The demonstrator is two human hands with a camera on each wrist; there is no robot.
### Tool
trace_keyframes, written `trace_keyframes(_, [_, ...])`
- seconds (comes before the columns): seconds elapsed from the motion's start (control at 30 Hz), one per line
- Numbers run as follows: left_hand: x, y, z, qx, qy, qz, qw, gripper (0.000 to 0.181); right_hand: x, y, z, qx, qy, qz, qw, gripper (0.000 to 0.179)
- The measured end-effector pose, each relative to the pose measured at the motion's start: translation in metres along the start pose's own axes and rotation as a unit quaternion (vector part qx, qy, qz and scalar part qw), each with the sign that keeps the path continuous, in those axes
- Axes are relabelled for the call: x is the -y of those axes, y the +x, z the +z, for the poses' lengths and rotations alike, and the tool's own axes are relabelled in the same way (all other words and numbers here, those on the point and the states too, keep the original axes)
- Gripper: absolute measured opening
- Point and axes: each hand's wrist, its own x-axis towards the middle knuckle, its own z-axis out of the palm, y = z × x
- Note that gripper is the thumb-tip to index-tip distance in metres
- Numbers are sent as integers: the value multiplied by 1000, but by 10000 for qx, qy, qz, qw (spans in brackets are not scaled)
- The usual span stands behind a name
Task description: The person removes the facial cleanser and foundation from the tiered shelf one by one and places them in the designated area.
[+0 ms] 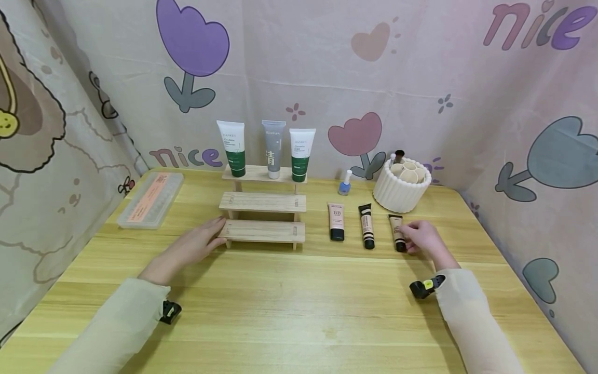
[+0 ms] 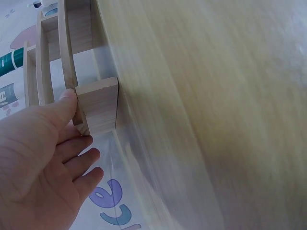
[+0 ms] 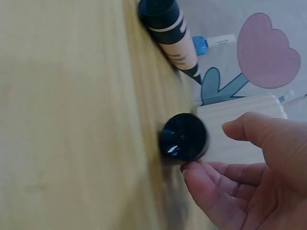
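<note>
My left hand (image 1: 198,241) is at the left end of the lowest step of a three-step wooden display stand (image 1: 261,231). In the left wrist view its thumb lies on the step's edge, and the index finger is behind the board, so the end is pinched. My right hand (image 1: 424,239) is beside a small beige tube with a black cap (image 1: 397,234), lying at the right of a row of tubes. The right wrist view shows one fingertip right at the black cap (image 3: 184,138), the thumb standing apart from it.
Another black-capped tube (image 1: 366,226) and a pink BB cream tube (image 1: 336,222) lie left of it. Behind stand a blue nail polish bottle (image 1: 344,184) and a white ribbed brush holder (image 1: 397,192). Three upright tubes (image 1: 273,150) top the stand; a clear plastic case (image 1: 151,200) lies left.
</note>
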Motion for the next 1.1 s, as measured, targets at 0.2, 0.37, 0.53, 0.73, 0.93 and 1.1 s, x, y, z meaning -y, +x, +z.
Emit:
trace_keyframes(0.2, [-2, -1, -2, -10, -16, -10, 10000, 53, 17, -3, -6, -112, -15, -513, 9986, 48])
trace_keyframes(0.37, [-1, 0, -1, -37, 11, 20, 10000, 52, 45, -2, -6, -254, -88, -1155, 9929, 42])
trace_keyframes(0.53, [1, 1, 1, -36, 35, 40, 10000, 52, 86, -1, 2, -385, -93, -1695, 9847, 37])
trace_keyframes(0.73, [1, 0, 1, -56, 22, 49, 10000, 52, 134, 7, 22, -451, 38, -2181, 9749, 34])
trace_keyframes(0.93, [0, 0, 1, -58, 23, 47, 10000, 52, 171, 18, 47, -420, 183, -2663, 9628, 35])
trace_keyframes(1.1, [0, 0, 2, -53, 12, 29, 10000, 52, 193, 28, 65, -238, 560, -2801, 9581, 40])
